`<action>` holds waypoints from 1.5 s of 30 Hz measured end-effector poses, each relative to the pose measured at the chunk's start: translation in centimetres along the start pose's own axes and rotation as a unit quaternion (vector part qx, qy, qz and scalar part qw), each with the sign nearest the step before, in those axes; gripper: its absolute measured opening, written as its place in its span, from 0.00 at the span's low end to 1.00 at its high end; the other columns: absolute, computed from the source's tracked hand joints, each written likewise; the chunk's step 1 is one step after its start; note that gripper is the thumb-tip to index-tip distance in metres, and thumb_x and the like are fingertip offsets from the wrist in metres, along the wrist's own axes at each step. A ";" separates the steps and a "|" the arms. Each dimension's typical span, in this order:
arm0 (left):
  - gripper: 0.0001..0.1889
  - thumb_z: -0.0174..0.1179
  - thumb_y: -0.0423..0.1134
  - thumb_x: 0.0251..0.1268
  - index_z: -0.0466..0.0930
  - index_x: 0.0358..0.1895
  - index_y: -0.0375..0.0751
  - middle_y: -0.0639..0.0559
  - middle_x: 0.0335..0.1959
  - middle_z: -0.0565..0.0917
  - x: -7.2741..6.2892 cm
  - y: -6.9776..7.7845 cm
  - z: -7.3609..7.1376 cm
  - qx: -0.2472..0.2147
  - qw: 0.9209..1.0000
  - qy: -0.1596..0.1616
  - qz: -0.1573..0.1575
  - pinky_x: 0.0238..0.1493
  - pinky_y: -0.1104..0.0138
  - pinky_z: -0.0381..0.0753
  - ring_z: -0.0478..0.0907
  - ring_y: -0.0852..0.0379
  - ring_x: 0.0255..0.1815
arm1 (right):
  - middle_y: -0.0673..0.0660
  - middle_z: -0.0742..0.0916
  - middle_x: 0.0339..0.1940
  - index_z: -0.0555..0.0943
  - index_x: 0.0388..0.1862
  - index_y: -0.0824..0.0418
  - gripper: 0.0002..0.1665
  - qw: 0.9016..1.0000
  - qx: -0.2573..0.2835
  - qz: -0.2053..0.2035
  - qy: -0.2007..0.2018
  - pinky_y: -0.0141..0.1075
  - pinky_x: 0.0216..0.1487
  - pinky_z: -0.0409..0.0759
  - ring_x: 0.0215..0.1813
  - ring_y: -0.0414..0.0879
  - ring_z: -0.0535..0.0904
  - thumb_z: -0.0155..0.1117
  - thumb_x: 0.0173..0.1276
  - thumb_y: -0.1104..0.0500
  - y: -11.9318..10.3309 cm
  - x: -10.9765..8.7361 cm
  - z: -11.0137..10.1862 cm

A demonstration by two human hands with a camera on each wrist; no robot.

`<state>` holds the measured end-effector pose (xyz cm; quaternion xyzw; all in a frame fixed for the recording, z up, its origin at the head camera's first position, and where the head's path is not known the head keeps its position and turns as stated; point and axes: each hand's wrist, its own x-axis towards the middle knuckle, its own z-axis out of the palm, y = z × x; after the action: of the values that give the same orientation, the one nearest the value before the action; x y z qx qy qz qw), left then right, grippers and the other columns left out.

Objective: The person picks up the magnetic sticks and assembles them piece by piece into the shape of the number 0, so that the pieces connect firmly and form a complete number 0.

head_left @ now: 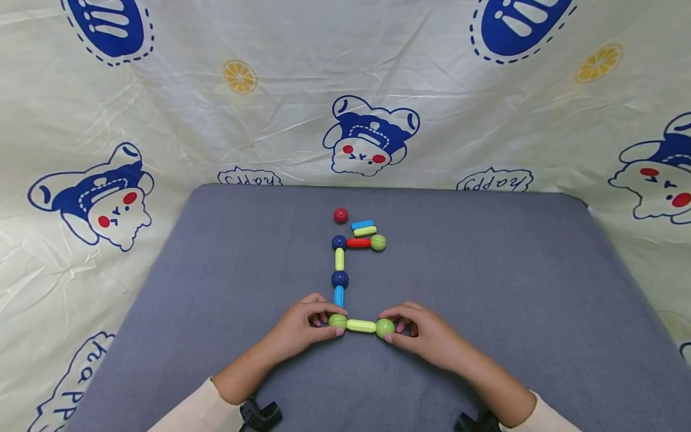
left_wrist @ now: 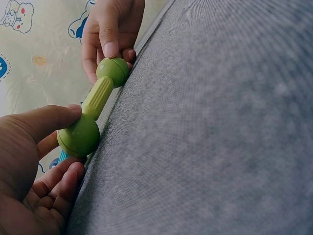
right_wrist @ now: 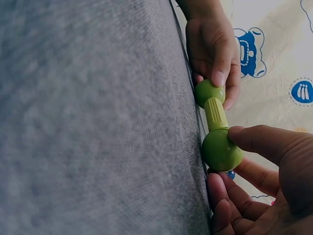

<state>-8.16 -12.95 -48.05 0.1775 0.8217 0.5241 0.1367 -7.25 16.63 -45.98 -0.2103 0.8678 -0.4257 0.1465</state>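
My left hand [head_left: 302, 324] pinches a green ball [left_wrist: 80, 136] between thumb and fingers. My right hand [head_left: 423, 333] pinches another green ball [right_wrist: 221, 151] the same way. A yellow-green ribbed rod [head_left: 361, 326] joins these two balls, low over the grey table. From the left ball a blue rod [head_left: 339, 296] runs away from me to a dark blue ball [head_left: 340, 279]. Beyond it, a yellow-green rod [head_left: 339, 259] leads to a second dark blue ball [head_left: 339, 242]. There the chain turns right along a red rod [head_left: 358, 243], ending in a green ball [head_left: 378, 242].
Just past the chain's far end lie a loose blue rod [head_left: 363, 225] and a loose yellow-green rod [head_left: 365, 231], side by side. A red ball [head_left: 341, 215] sits farther back. Grey cloth covers the table [head_left: 486, 270]; a printed sheet [head_left: 291, 120] hangs behind it.
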 end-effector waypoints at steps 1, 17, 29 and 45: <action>0.15 0.73 0.44 0.60 0.89 0.51 0.51 0.49 0.37 0.77 0.0 0.0 0.0 0.001 1.000 0.000 0.000 0.39 0.72 0.74 0.73 0.58 0.35 | 0.47 0.83 0.45 0.84 0.56 0.50 0.19 1.000 0.002 0.000 0.002 0.28 0.38 0.75 0.41 0.38 0.77 0.72 0.67 0.51 0.0 0.0 0.0; 0.16 0.73 0.45 0.60 0.89 0.51 0.51 0.49 0.37 0.78 0.0 0.1 0.0 0.008 1.000 -0.002 -0.002 0.38 0.72 0.74 0.73 0.58 0.36 | 0.46 0.83 0.42 0.83 0.53 0.48 0.19 1.000 0.017 0.021 0.004 0.29 0.38 0.75 0.40 0.37 0.77 0.73 0.66 0.47 0.6 0.0 0.1; 0.18 0.72 0.46 0.61 0.87 0.55 0.54 0.51 0.37 0.75 -0.2 0.5 0.1 0.031 1.000 -0.002 0.002 0.35 0.73 0.73 0.72 0.59 0.35 | 0.47 0.83 0.40 0.83 0.53 0.47 0.18 1.000 0.024 0.015 0.000 0.29 0.38 0.75 0.40 0.36 0.76 0.72 0.66 0.46 0.8 -0.2 0.1; 0.18 0.71 0.40 0.63 0.86 0.56 0.46 0.47 0.40 0.80 1.9 2.5 -1.4 0.015 0.997 0.066 0.041 0.33 0.71 0.75 0.75 0.56 0.37 | 0.46 0.83 0.41 0.83 0.53 0.46 0.17 1.000 0.026 0.009 0.003 0.29 0.38 0.75 0.40 0.38 0.77 0.72 0.66 0.46 0.8 -0.1 0.1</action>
<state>-10.11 -12.27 -45.27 0.1780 0.8290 0.5271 0.0576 -7.31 17.05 -46.67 -0.1970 0.8587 -0.4476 0.1530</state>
